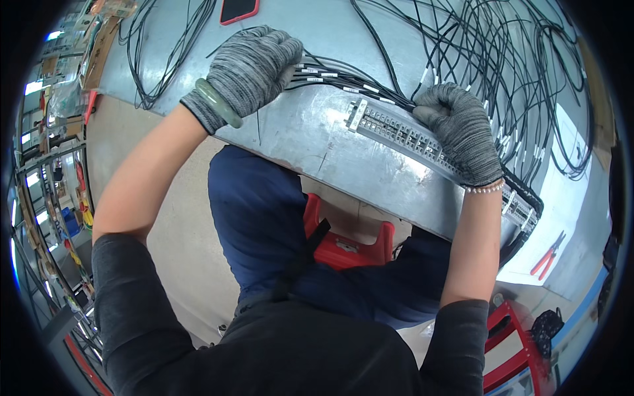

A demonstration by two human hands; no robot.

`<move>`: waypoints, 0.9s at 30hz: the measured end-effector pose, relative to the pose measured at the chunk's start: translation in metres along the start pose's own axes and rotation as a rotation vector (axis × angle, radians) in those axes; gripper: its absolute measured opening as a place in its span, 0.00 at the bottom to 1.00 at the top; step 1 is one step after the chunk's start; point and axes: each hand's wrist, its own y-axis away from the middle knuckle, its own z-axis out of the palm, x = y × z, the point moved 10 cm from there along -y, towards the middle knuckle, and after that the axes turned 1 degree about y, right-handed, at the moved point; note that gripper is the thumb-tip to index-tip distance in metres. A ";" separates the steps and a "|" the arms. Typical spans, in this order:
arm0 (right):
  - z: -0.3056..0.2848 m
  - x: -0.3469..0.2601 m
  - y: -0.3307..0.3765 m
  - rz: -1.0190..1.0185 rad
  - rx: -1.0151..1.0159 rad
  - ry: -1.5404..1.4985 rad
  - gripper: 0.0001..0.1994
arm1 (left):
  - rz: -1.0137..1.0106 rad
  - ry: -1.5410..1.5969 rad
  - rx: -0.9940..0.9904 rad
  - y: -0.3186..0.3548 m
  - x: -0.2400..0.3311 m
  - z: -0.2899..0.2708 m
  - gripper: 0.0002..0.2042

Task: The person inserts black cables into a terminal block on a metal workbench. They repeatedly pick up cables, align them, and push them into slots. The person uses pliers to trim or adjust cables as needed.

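Note:
A bundle of black wires (343,83) with white marker sleeves stretches between my two gloved hands above the metal table. My left hand (254,69), in a grey knit glove, is closed round the left end of the bundle. Farther right, my right hand (459,129) grips the same wires with curled fingers. Below the bundle lies a long terminal block strip (403,138) on a rail, partly hidden by my right hand and wrist. Its right part (518,210) shows beyond my wrist, with black wires along it.
Tangled black wires (482,39) spread over the back right of the table (297,135). A looser wire coil (142,66) and a red-cased phone (239,10) lie at the back left. Red-handled pliers (548,256) rest on white paper at right. A red stool (350,247) stands below.

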 end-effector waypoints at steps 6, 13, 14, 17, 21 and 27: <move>0.000 0.001 -0.001 0.004 0.003 0.042 0.07 | -0.112 0.431 0.067 0.002 -0.017 -0.009 0.08; -0.005 -0.003 0.004 0.012 0.024 0.015 0.07 | -0.182 0.581 -0.267 0.003 -0.029 0.009 0.09; -0.003 0.000 0.003 0.011 0.022 0.014 0.06 | -0.163 0.757 -0.277 0.007 -0.023 0.005 0.10; -0.001 -0.003 0.004 0.010 -0.009 0.038 0.06 | -0.174 0.604 -0.460 0.015 -0.025 0.005 0.12; -0.002 -0.006 0.005 0.010 -0.012 0.014 0.07 | 0.123 0.105 -0.209 0.021 -0.034 -0.016 0.14; -0.001 -0.001 0.002 0.004 -0.020 0.082 0.08 | -0.107 0.375 -0.575 0.033 -0.022 -0.002 0.09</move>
